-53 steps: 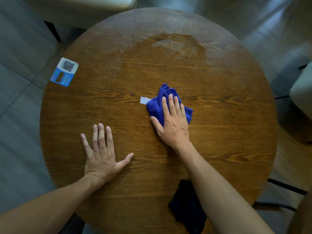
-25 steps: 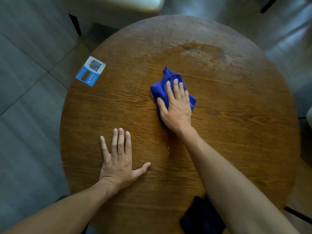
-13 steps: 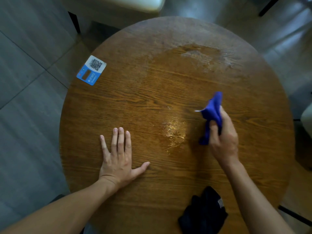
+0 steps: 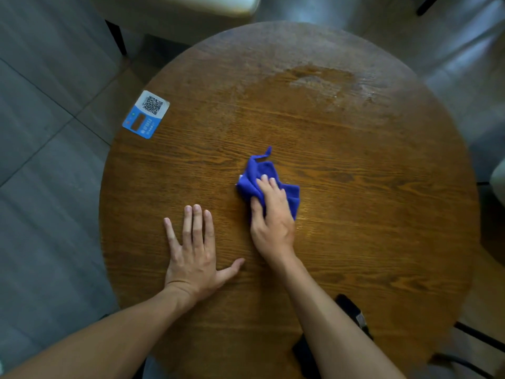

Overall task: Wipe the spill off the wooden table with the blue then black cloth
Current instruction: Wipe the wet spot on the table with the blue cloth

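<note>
My right hand [image 4: 273, 222] presses a crumpled blue cloth [image 4: 258, 173] flat against the middle of the round wooden table [image 4: 382, 214], fingers curled over it. My left hand [image 4: 195, 253] lies flat and open on the wood just to its left, fingers spread. A wet smear [image 4: 317, 80] darkens the far part of the tabletop. The black cloth [image 4: 352, 310] lies at the near edge, mostly hidden under my right forearm.
A blue and white QR-code card [image 4: 146, 113] sits at the table's left rim. A pale chair seat [image 4: 191, 6] stands beyond the far edge. Grey tiled floor [image 4: 49, 187] surrounds the table, with dark chair legs [image 4: 478, 337] at the lower right.
My right hand had lifted the blue cloth off the wood toward the right; now it is back down left of there, pressing the cloth on the table's middle. My left hand stays put.
</note>
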